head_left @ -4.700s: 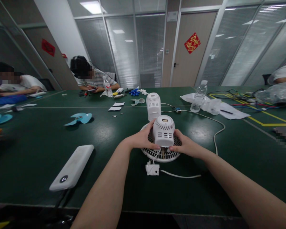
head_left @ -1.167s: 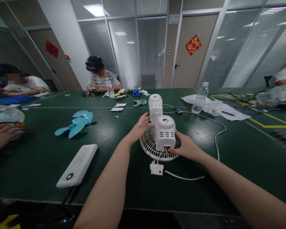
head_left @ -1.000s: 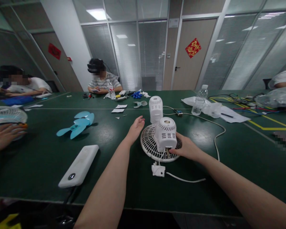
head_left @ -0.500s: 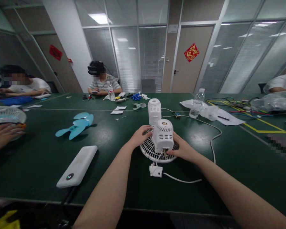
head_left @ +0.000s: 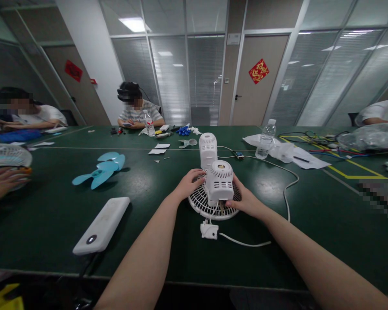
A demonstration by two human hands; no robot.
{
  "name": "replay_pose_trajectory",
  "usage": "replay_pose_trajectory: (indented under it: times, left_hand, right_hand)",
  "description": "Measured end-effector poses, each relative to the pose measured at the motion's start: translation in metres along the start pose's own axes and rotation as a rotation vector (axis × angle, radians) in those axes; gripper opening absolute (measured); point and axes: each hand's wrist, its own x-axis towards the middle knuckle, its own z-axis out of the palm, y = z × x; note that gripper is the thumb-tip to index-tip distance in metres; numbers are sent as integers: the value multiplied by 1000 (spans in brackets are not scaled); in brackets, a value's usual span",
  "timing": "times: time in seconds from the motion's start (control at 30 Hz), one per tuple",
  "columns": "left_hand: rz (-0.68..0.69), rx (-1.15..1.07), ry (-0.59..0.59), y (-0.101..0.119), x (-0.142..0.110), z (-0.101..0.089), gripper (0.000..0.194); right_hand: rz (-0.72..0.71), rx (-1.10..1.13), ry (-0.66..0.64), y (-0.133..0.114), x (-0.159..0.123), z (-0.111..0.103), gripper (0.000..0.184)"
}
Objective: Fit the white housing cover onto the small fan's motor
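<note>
A white fan motor cover (head_left: 220,180) with vent slots stands over a round white fan grille (head_left: 198,206) lying on the table. My right hand (head_left: 245,199) grips the cover's right side, its thumb at the lower front edge, where a brownish inner part shows. At the cover's left, my left hand (head_left: 189,185) curls its fingers over the grille and against the cover; its fingertips are partly hidden. Directly behind is a second white housing (head_left: 208,150). A small white switch box (head_left: 209,230) hangs on wires at the front, with a loose cable trailing right.
Blue fan blades (head_left: 100,170) and a white power bank (head_left: 101,226) lie to the left. A plastic bottle (head_left: 267,140), white bags and a long grey cable (head_left: 289,189) are at right. Another person's hand (head_left: 6,185) touches a fan at far left. Other people sit around the table.
The motor cover has risen slightly at its front edge, showing more of the inner part beneath. Both hands stay at its sides. The whole view has shifted a little.
</note>
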Motion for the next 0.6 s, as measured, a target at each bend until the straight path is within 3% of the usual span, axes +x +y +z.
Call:
replay_pose_trajectory:
  times: [0.17,0.3,0.6]
  left_hand:
    - [-2,4,5,1,0,2,31]
    - [-15,-42,85,4,1,8,26]
    - [-57,-93,186,1,4,18,18]
  right_hand:
    - [15,125,-18,-12,-1,-1,102]
    - [55,108,11,-20,-2,-2,101]
    - [58,86,4,-14,1,-2,94]
